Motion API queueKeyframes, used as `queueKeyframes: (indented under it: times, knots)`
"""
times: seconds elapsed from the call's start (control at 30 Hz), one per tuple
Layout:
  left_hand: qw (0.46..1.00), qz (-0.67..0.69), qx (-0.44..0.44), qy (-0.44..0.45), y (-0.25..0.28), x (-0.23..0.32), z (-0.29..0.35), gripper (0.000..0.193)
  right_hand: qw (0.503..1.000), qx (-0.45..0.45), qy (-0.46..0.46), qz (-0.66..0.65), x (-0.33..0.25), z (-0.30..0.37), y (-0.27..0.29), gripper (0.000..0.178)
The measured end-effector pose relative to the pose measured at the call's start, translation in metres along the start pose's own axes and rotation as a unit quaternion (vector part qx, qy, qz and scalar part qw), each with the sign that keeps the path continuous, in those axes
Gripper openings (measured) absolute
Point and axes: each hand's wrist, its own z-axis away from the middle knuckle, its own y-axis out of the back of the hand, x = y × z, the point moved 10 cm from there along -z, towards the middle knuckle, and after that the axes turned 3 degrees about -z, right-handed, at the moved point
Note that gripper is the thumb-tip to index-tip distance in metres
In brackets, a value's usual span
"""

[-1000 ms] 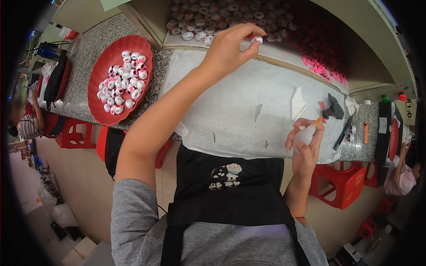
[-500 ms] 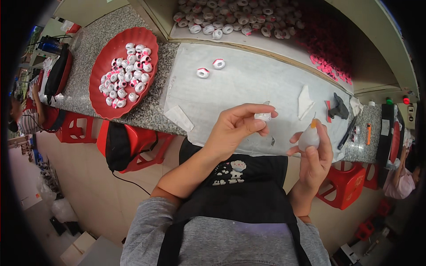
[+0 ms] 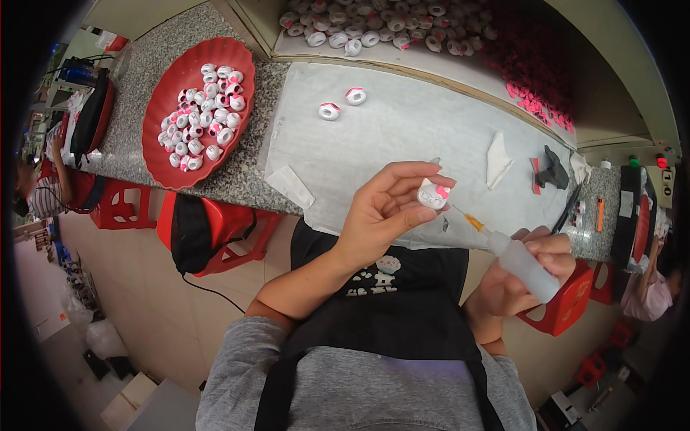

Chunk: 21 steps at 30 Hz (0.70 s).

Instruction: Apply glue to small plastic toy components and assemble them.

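Between the thumb and fingers of my left hand (image 3: 363, 215) is a small white cat-head piece (image 3: 429, 195) with a pink bow, its decorated side showing. My right hand (image 3: 497, 293) is wrapped round a translucent squeeze bottle (image 3: 528, 270) with an orange hub and a thin needle tip. The bottle lies tilted, its needle pointing up and left at the piece; whether the tip touches it I cannot tell. Two more white and pink pieces (image 3: 329, 111) rest on the pale sheet (image 3: 402, 133) beyond my left hand.
A red scalloped bowl (image 3: 159, 85) of similar pieces stands at left. The shelf (image 3: 410, 66) behind holds many white pieces and a pink heap (image 3: 533, 102). Folded white paper (image 3: 498, 161), a dark crumpled item (image 3: 552, 169) and an orange pen (image 3: 599, 214) lie to the right. Red stools (image 3: 560, 305) stand below.
The bottle has swung from upright to tilted, its needle now beside the piece. The piece has turned in my left hand, bringing the pink bow into view.
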Motion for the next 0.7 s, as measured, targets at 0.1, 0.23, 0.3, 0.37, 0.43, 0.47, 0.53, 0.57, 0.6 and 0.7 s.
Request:
queueKeyframes:
  times: [0.1, 0.23, 0.3, 0.37, 0.43, 0.47, 0.53, 0.57, 0.6, 0.7]
  knots:
    - [1.0, -0.006, -0.012, -0.006, 0.0, -0.002, -0.001, 0.033, 0.997, -0.026, 0.046, 0.059, -0.008, 0.003, -0.01, 0.039]
    - [1.0, -0.023, -0.012, -0.009, -0.001, -0.003, 0.001, 0.034, 0.994, -0.043, 0.064, 0.082, -0.011, 0.006, -0.017, 0.04]
    - [1.0, -0.023, -0.007, -0.005, 0.0, -0.003, 0.001, 0.034, 0.992, -0.052, 0.081, 0.076, -0.012, 0.008, -0.018, 0.04]
    - [1.0, -0.024, -0.008, -0.006, 0.0, -0.003, 0.001, 0.034, 0.993, -0.052, 0.081, 0.073, -0.012, 0.008, -0.018, 0.04]
    - [1.0, -0.024, -0.01, -0.007, 0.0, -0.003, 0.001, 0.034, 0.993, -0.052, 0.081, 0.071, -0.012, 0.009, -0.018, 0.04]
    - [1.0, -0.026, -0.01, -0.006, 0.0, -0.003, 0.002, 0.034, 0.993, -0.055, 0.08, 0.069, -0.012, 0.01, -0.019, 0.04]
    - [1.0, -0.027, -0.012, -0.003, -0.001, -0.004, 0.001, 0.035, 0.993, -0.057, 0.079, 0.069, -0.012, 0.01, -0.019, 0.04]
    - [1.0, -0.027, -0.015, -0.005, -0.001, -0.003, 0.001, 0.035, 0.993, -0.06, 0.074, 0.063, -0.011, 0.01, -0.019, 0.04]
    - [1.0, -0.026, -0.016, -0.006, -0.002, -0.003, 0.001, 0.035, 0.994, -0.063, 0.069, 0.055, -0.01, 0.01, -0.02, 0.04]
    - [1.0, -0.028, -0.013, -0.004, -0.001, -0.003, 0.002, 0.035, 0.991, -0.124, 0.031, 0.034, -0.008, 0.009, -0.024, 0.046]
